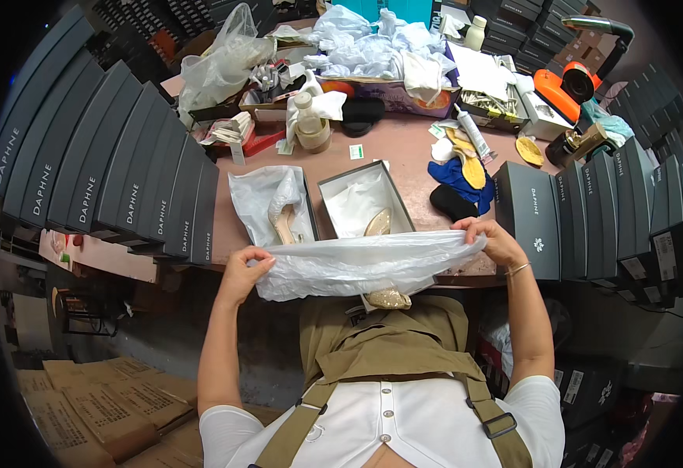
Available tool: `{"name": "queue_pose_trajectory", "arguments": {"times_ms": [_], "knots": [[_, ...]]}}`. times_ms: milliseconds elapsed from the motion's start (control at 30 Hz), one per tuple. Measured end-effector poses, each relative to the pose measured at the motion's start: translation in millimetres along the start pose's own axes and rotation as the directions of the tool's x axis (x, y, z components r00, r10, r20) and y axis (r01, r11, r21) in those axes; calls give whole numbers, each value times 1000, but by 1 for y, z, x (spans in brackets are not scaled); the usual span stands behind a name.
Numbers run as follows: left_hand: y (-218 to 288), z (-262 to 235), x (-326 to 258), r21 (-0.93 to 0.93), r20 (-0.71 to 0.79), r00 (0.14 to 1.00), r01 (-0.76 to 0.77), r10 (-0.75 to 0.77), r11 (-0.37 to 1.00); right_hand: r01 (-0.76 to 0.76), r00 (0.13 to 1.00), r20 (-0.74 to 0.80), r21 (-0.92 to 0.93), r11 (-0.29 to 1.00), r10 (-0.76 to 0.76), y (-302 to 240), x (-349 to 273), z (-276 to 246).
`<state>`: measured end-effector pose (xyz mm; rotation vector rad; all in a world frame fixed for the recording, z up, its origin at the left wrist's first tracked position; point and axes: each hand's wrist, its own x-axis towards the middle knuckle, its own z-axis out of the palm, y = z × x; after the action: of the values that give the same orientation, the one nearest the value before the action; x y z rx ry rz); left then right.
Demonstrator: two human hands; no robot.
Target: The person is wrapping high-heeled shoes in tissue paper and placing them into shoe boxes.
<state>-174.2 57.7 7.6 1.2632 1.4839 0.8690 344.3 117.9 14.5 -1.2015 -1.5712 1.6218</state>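
Note:
My left hand [244,265] and my right hand [491,238] stretch a thin clear plastic bag [365,265] between them above my lap, each gripping one end. A glittery gold shoe [388,298] pokes out under the bag on my lap. Behind the bag lies an open shoe box [361,204] lined with white paper, a second gold shoe tip [378,223] in it. Left of it, the box lid [271,207] holds crumpled paper and a beige high heel [282,220].
Dark shoe boxes stand stacked at the left [107,164] and right [591,218]. The brown table [404,148] is cluttered with plastic bags, a glue bottle [310,121], insoles [466,160], blue cloth. Cardboard boxes [99,405] sit on the floor lower left.

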Motion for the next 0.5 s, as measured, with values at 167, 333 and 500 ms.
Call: {"name": "queue_pose_trajectory", "arguments": {"times_ms": [167, 333, 500], "knots": [[50, -9, -3, 223, 52, 987, -157, 149, 962, 37, 990, -84, -640, 768, -118, -43, -14, -24], [99, 7, -9, 245, 136, 958, -281, 254, 928, 559, 814, 232, -561, 611, -533, -103, 38, 78], [129, -8, -17, 344, 172, 896, -444, 409, 827, 274, 940, 337, -672, 688, -46, -73, 61, 93]]}}
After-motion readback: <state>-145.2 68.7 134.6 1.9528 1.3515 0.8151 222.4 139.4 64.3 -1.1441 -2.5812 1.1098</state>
